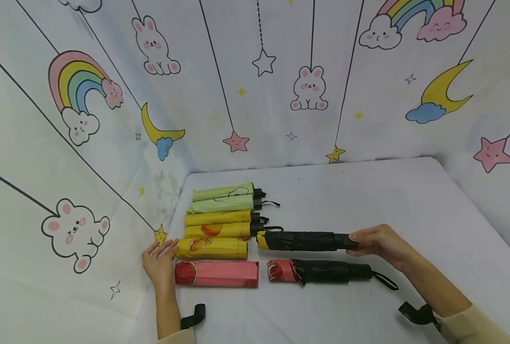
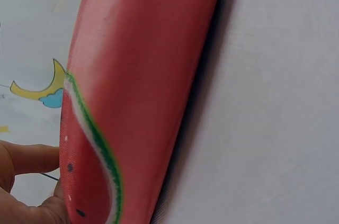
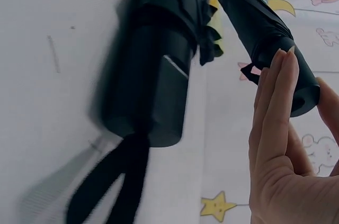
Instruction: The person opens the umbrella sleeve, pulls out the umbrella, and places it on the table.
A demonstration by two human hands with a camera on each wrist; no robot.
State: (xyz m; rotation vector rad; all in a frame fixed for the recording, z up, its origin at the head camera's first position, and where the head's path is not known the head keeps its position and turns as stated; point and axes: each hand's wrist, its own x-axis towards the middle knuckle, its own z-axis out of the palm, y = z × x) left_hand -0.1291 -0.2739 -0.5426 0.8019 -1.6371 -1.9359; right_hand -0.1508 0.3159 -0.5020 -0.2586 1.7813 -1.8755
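In the head view my right hand (image 1: 381, 246) grips the black handle of a folded black umbrella (image 1: 302, 241) with a yellow tip. The right wrist view shows that hand (image 3: 286, 166) with its fingers along the handle. The umbrella's tip points left, just right of a yellow umbrella cover (image 1: 227, 249) with an orange-slice print. At the cover's left end my left hand (image 1: 160, 263) holds it by the fingertips. Closer to me lie a pink watermelon-print cover (image 1: 227, 274), large in the left wrist view, and a black folded umbrella (image 1: 324, 271) with pink at its tip and a strap.
Behind the yellow cover lie yellow umbrellas (image 1: 218, 218) and pale green umbrellas (image 1: 220, 204) in their covers, side by side, black handles to the right. A white-clothed table (image 1: 366, 200) bears everything, with a cartoon-printed curtain (image 1: 272, 110) behind and at the sides.
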